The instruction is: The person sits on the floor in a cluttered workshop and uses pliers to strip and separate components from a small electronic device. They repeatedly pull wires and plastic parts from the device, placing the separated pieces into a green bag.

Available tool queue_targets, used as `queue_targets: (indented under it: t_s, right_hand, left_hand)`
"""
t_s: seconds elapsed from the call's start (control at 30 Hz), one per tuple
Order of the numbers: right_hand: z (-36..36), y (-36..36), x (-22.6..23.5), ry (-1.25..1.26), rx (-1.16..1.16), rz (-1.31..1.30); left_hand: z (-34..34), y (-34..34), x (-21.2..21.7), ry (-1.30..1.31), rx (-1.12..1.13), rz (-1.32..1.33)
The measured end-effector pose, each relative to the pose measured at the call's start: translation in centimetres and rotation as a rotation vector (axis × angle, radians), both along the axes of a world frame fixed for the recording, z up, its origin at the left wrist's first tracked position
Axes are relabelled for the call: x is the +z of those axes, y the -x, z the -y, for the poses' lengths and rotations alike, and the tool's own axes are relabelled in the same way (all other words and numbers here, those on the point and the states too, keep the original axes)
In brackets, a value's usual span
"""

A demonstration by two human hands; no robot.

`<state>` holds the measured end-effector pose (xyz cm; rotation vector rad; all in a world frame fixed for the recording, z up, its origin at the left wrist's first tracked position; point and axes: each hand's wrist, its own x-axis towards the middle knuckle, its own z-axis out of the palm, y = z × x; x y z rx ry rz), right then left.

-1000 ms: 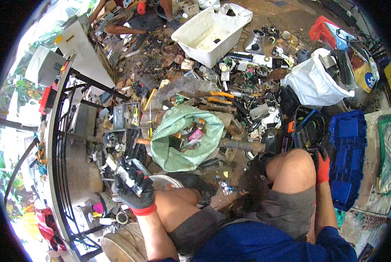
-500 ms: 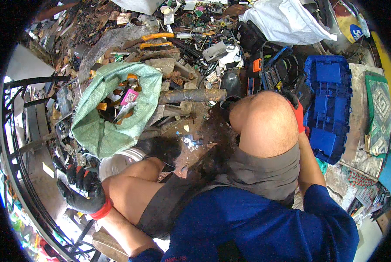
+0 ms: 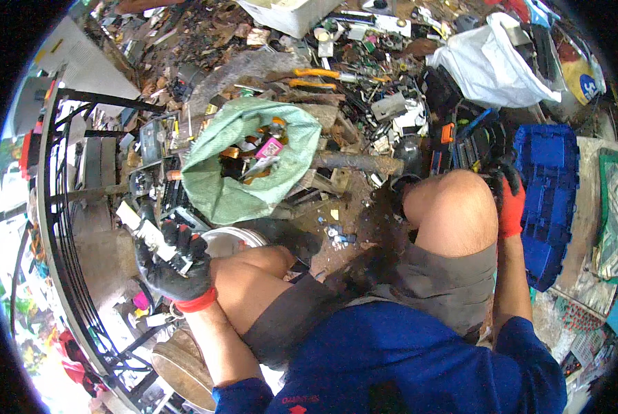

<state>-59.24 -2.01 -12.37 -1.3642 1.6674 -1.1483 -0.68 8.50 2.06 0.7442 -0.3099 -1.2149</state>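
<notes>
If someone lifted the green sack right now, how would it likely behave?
The sack would probably sag and fold, as its sides look creased and thin. With its mouth wide open, the pink piece inside might shift or spill if it tips. Weight is hard to judge.

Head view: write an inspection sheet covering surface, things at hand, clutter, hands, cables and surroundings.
Surface: brown, dirt-covered floor, scattered with small fragments.
Things at hand: slim white bar, tilted; open green woven sack nearby, containing a pink block.
Clutter: grey and white scrap heaped right of the sack.
Hands: black-and-red gloved left hand grips the bar; matching right hand beside the right knee, contents hidden.
Cables: none surely distinguishable.
Surroundings: black metal rack, left; blue plastic tray, right.
</notes>
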Motion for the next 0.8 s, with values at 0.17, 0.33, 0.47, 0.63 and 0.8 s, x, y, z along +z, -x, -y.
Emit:
queue_targets:
  t_s: [0.17,0.33,0.47,0.63,0.8]
  right_hand:
    - [2.2,-2.4,6.5,0.158,-0.027,-0.003]
    - [2.8,-4.1,10.2,0.261,0.009,-0.175]
    - [2.1,-4.0,10.0,0.217,0.017,-0.144]
    - [1.7,-5.6,10.8,0.250,0.009,-0.077]
    - [2.2,-9.2,14.3,0.405,0.141,-0.193]
  left_hand:
    - [-0.5,0.2,0.3,-0.046,0.030,0.031]
    - [-0.5,1.3,0.1,-0.179,0.329,0.386]
    - [-0.8,-0.1,0.8,0.169,0.035,-0.112]
    - [-2.6,-2.4,-0.1,0.125,0.130,-0.148]
    - [-2.9,-1.9,0.3,0.174,0.011,-0.286]
